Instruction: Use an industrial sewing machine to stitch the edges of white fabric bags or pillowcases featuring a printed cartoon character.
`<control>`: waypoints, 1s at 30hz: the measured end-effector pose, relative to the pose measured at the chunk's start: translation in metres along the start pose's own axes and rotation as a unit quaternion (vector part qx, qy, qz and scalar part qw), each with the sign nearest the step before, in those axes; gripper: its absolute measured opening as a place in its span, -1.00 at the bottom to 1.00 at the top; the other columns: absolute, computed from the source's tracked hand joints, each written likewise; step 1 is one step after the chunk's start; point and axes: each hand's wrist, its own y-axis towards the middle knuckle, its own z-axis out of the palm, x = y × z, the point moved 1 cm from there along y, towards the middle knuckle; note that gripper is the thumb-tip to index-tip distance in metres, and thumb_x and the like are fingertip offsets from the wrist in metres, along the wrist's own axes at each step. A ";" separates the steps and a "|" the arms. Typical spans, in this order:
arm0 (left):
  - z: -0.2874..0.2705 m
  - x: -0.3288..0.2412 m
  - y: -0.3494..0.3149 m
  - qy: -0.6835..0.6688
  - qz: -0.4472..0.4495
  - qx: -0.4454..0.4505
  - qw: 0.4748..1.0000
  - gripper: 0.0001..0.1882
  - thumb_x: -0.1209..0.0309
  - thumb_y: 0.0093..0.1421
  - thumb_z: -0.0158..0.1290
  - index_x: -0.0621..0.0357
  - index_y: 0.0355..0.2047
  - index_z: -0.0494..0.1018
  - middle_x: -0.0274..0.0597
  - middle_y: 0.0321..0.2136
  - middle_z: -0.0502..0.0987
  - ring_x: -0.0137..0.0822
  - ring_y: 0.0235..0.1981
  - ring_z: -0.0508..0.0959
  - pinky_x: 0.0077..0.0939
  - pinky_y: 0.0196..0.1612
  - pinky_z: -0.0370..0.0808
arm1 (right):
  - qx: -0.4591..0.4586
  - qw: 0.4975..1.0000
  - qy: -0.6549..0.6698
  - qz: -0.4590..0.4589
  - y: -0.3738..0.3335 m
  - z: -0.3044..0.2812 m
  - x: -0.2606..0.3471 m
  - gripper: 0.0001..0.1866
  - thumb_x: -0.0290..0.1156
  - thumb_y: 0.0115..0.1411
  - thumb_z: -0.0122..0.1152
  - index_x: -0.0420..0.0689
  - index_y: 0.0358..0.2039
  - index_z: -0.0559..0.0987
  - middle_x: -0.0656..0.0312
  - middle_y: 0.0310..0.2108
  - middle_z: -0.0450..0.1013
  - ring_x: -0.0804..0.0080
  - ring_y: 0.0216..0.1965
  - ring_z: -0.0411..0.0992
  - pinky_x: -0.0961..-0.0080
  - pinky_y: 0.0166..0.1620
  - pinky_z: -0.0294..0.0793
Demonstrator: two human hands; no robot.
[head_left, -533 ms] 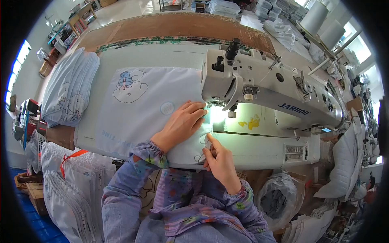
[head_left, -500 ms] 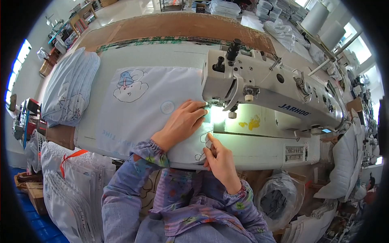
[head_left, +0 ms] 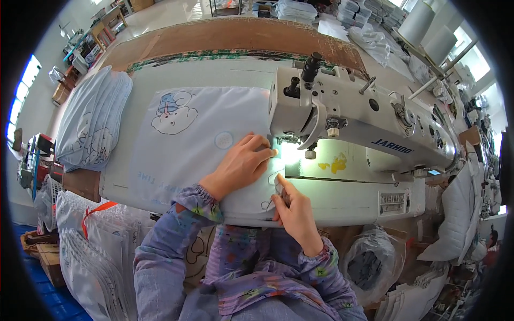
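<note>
A white fabric panel [head_left: 176, 152] with a printed cartoon figure lies flat on the sewing machine table, its right edge beside the lit needle area. My left hand [head_left: 241, 163] presses on the panel just left of the presser foot [head_left: 289, 146]; its fingers are bent and close together at the edge. Nearer to me, my right hand [head_left: 295, 213] pinches the panel's right edge between thumb and forefinger. Its other fingers curl underneath, and whatever else they may hold is hidden. The white sewing machine [head_left: 353, 120] stands over the table to the right of both hands.
Folded pale-blue printed pieces [head_left: 93, 120] are stacked at the table's left. Below them hang white printed panels [head_left: 93, 257] with a red tie [head_left: 96, 214]. A plastic-lined bin [head_left: 372, 262] stands at lower right. Thread cones [head_left: 417, 24] rise behind the machine.
The view has shifted slightly, so the machine and panel appear a little farther right. My left fingers have bent a little more. Both hands keep nearly the same places on the panel.
</note>
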 end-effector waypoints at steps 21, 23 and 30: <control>-0.066 0.163 0.057 0.320 -0.197 0.030 0.926 -0.72 0.19 0.26 0.18 0.14 -0.19 0.60 -0.12 -0.04 0.54 0.00 0.10 0.48 -0.04 0.14 0.39 | 0.085 0.989 0.066 -0.099 -0.055 0.025 -0.014 -0.27 -0.57 0.34 0.25 -0.17 0.47 0.20 0.23 -0.32 0.46 0.69 -0.56 0.36 0.65 -0.47 0.37; -0.079 0.139 0.022 0.353 -0.189 0.060 0.915 -0.73 0.18 0.26 0.16 0.14 -0.26 0.60 -0.12 -0.11 0.55 -0.03 0.04 0.51 -0.04 0.09 0.43 | 0.124 0.981 0.070 -0.133 -0.072 0.025 -0.013 -0.24 -0.55 0.31 0.28 -0.16 0.47 0.20 0.21 -0.31 0.50 0.71 -0.57 0.33 0.64 -0.46 0.36; -0.095 -0.018 -0.069 0.376 -0.257 0.188 0.870 -0.80 0.32 0.16 0.22 0.17 -0.27 0.60 -0.14 -0.16 0.55 -0.10 -0.09 0.56 -0.14 0.05 0.48 | -0.047 0.998 0.012 -0.035 -0.096 -0.060 -0.067 -0.59 -0.59 0.20 0.31 -0.26 0.09 0.63 0.17 -0.06 0.63 0.57 -0.05 0.51 0.59 0.03 0.47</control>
